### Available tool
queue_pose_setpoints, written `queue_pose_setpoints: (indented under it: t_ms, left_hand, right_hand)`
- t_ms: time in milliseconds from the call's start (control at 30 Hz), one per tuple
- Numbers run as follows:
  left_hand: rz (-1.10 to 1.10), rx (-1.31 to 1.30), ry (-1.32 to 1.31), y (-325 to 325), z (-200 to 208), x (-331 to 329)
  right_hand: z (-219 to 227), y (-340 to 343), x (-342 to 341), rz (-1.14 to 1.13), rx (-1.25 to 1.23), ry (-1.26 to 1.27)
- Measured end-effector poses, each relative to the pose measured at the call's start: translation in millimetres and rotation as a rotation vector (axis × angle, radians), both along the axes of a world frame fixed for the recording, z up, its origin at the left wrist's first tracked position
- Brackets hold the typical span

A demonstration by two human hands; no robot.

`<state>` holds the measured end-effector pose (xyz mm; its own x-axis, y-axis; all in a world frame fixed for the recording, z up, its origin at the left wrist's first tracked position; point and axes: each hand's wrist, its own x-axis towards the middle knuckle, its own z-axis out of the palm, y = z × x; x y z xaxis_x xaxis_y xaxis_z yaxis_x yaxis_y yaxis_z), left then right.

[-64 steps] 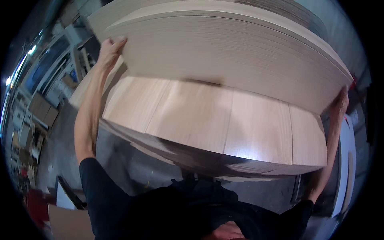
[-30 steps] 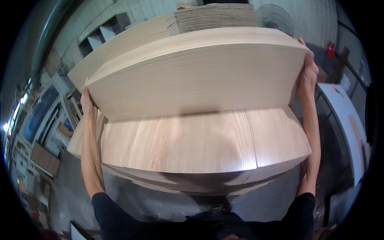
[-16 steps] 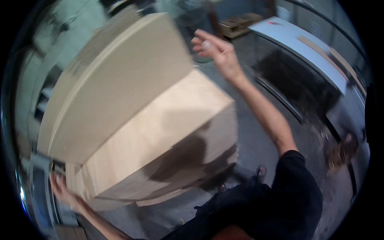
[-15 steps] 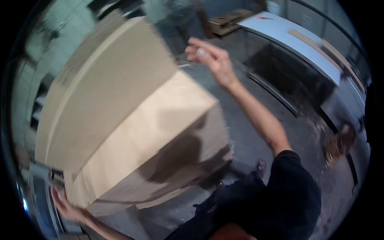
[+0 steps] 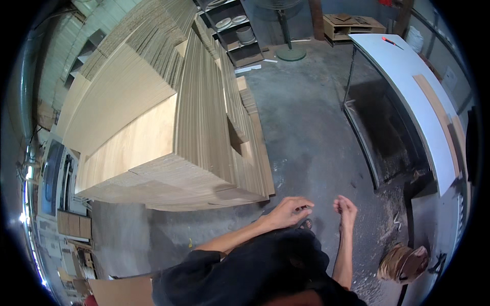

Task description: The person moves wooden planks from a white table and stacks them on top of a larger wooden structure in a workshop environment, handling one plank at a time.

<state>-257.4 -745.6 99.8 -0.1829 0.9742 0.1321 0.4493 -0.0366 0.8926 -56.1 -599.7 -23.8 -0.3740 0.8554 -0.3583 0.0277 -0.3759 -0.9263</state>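
Workshop floor [image 5: 298, 122], grey and scuffed, spreads between a tall wood stack [image 5: 206, 117] at L and a white-topped table [image 5: 406, 76] at R. The stack, approx. flat panels in many layers, fills the L half of the view, its layered end facing R. Atop it, set back, sits an upper pile [image 5: 115, 99] of boards, leaving a pale ledge [image 5: 145, 130] along the front; the ledge's long axis runs from lower L to upper R.

In the bkgd: a dark shelf [image 5: 239, 38] w/ round items, a low wood cabinet [image 5: 352, 30] and a stand fan [image 5: 291, 53]. Brown sack [image 5: 403, 262] stands lower R, near the table. Wood strip [image 5: 436, 120] lies lengthwise on the tabletop.

Both hands hang in front of the person's body, well apart from the table. L hand [image 5: 292, 212] is the nearer to the stack, which lies fwd and to its L, near but not touching; fingers bent, half open, nothing visibly held. R hand [image 5: 346, 208], farther off across a small gap, is loosely curled, also w/ nothing seen in it. Smallest: a red-handled tool [image 5: 390, 43], at the table's far end.
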Motion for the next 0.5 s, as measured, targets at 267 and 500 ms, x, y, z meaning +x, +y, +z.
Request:
queue_pose_setpoints:
  t_ms: [267, 500]
  left_hand:
    - [-0.304, -0.255, 0.034, 137, -51, 47]
    - [-0.302, -0.373, 0.009, 304, -82, 34]
  right_hand:
    - [-13, 156, 95, -0.293, 0.128, 0.02]
    - [37, 324, 104, -0.486, 0.162, 0.062]
